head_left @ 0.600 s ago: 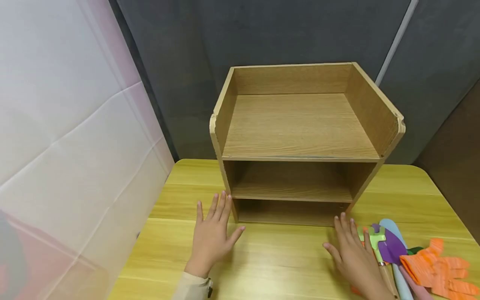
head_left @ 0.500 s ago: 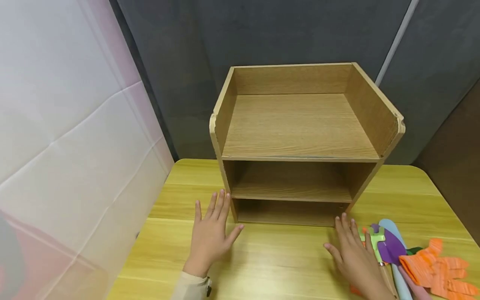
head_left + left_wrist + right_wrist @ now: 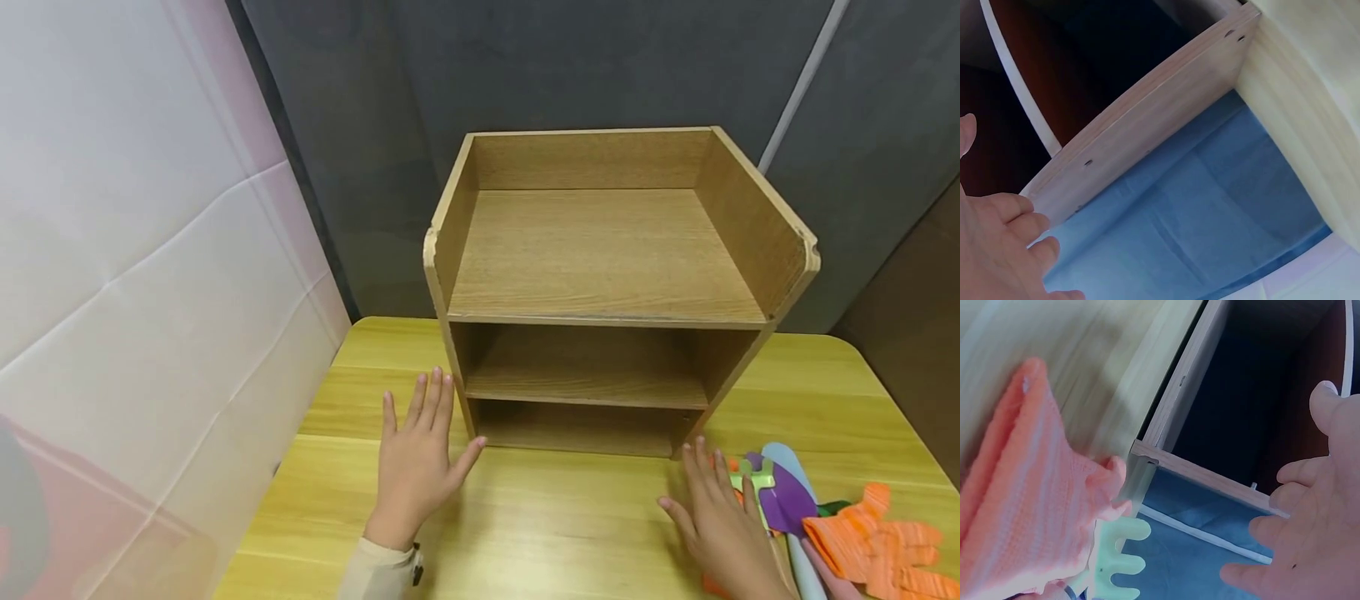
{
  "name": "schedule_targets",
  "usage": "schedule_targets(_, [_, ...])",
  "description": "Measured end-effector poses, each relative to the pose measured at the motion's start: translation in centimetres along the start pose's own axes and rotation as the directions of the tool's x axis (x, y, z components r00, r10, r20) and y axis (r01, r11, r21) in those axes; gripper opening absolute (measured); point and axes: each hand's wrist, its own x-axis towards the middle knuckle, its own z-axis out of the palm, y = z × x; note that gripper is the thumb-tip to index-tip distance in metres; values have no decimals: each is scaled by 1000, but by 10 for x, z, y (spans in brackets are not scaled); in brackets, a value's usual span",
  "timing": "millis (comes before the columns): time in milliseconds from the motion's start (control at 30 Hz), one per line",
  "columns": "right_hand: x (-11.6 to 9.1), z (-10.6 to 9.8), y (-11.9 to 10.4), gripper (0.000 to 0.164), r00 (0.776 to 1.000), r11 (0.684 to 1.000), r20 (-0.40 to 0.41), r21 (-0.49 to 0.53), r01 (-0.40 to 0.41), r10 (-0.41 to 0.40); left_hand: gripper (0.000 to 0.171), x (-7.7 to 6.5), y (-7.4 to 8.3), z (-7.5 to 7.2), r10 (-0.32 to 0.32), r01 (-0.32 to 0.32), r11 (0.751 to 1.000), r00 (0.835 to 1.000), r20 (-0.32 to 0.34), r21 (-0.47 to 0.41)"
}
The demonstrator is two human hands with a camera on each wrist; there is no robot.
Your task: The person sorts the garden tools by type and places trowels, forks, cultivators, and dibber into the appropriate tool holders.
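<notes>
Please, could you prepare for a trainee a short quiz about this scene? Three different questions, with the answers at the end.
1. True or false: the person's left hand is clenched into a fist.
2. Multiple choice: in the head view, which colour is the knitted glove lying to the right of the right hand?
A) green
B) orange
C) black
3. Short answer: how many levels, one above another, show in the wooden shelf unit?

Key:
1. False; it is spread open.
2. B
3. Three
</notes>
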Motion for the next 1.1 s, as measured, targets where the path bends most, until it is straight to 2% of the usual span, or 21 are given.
schedule_targets(133, [-2,-1,2,79,1000,1000,0,0,-7,7,90,4,-2,-6,-9,9,1000,1000,-13,-8])
schedule_targets(367, [-6,-5,5,79,999,999,22,0,-32,32,91,14,-8,-18,-20,18,1000,996,-89,-23])
schedule_targets(633, [-9,-3,9,78,998,1000,-53,10,-15,15,89,25,-12,-28,-28,23,999,985,-168,-33])
schedule_targets(833, [-10,-3,14,78,997,999,-69,-4,-32,32,87,34,-13,-33,-6,-3,999,972,-235,-36])
schedule_targets(1100, [-11,-7,21,76,997,998,-17,-10,-69,69,81,45,-18,-38,-14,-3,999,948,-317,-52])
